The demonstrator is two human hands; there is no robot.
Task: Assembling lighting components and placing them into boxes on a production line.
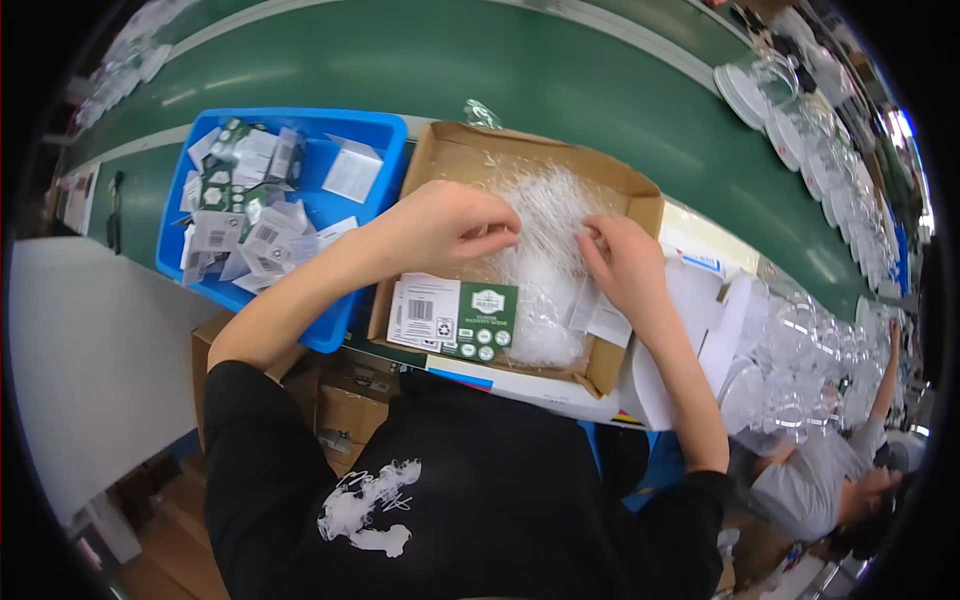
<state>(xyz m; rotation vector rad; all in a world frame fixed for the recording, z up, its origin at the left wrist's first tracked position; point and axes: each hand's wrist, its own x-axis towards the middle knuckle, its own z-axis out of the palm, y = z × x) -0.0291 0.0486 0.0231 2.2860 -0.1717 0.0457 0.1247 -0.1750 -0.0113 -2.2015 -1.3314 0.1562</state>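
A shallow brown cardboard tray [645, 212] holds a loose heap of thin clear plastic strands [545, 215]. My left hand [462, 225] is over the heap's left side, its thumb and fingertips drawn together. Across from it, my right hand [622, 258] has its thumb and forefinger close together at the heap's right edge. Whatever either pinch holds is too fine to make out. Flat in the tray's near left corner lie printed green-and-white cards [455, 318]. A white card [605, 322] sits below my right hand, partly covered by it.
At the left, a blue plastic bin [375, 128] contains several folded green-and-white cards [262, 235]. White cartons [690, 300] stand right of the tray. Clear domes with white bases [800, 330] crowd the right, near another person [805, 485]. A green conveyor belt [600, 80] runs behind.
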